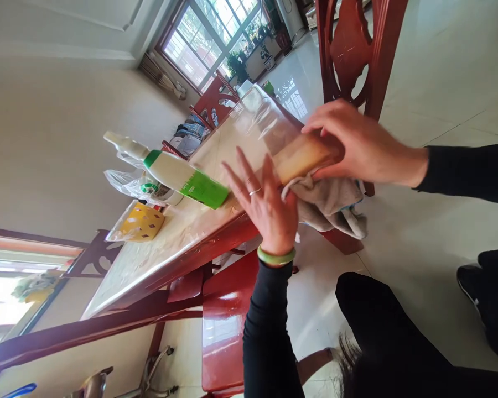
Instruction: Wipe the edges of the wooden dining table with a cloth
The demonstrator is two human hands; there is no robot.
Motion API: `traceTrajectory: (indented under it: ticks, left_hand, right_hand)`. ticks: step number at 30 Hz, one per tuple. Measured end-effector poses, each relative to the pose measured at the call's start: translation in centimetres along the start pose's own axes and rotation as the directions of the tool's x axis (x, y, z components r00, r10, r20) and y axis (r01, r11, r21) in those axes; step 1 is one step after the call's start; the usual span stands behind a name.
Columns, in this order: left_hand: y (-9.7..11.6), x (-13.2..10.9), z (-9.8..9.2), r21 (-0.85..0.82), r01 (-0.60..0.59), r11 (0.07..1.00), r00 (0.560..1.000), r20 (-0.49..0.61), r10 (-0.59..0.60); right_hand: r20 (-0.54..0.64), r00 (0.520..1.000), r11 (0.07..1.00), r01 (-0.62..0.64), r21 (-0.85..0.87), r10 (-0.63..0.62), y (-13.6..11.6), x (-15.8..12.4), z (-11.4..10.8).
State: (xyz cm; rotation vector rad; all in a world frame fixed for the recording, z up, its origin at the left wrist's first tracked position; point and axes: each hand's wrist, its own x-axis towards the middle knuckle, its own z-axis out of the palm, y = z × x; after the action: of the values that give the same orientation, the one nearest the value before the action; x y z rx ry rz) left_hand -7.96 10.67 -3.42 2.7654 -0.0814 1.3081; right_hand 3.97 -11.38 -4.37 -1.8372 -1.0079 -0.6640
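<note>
My left hand (268,207) reaches over the table edge with its fingers spread, a ring on one finger and a green bangle at the wrist. Just beyond it my right hand (348,138) curves around a tan box-like thing (301,157), blurred by motion, whose exact kind I cannot make out. A crumpled grey cloth (330,199) hangs at the table's corner, under the right hand and against the tan thing. Left of my left fingers is a white pump bottle (170,171) with a green label and green collar. It appears tilted, as does the whole view.
The long table (149,265) has a clear cover. On it are a yellow patterned box (141,222) and a clear plastic bag (124,182). A red chair seat (228,326) is below the edge, and a carved chair (352,50) stands beyond my right hand.
</note>
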Motion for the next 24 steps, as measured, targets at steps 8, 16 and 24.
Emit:
traceTrajectory:
  ticks: [8,16,24]
  left_hand:
    - [0.9,0.0,1.0,-0.022,-0.063,0.998,0.993,0.095,0.064]
    - [-1.3,-1.8,0.4,0.006,-0.014,1.000,0.999,0.039,0.014]
    - [-3.0,-2.1,0.4,-0.006,0.090,0.996,0.995,-0.046,-0.090]
  right_hand:
    - [0.000,0.993,0.981,0.113,-0.160,-0.114,0.2,-0.4,-1.4]
    - [-0.044,0.985,0.980,0.163,-0.113,-0.169,1.1,-0.4,0.9]
    - [0.076,0.969,0.929,0.247,-0.276,-0.236,-0.3,1.3,0.3]
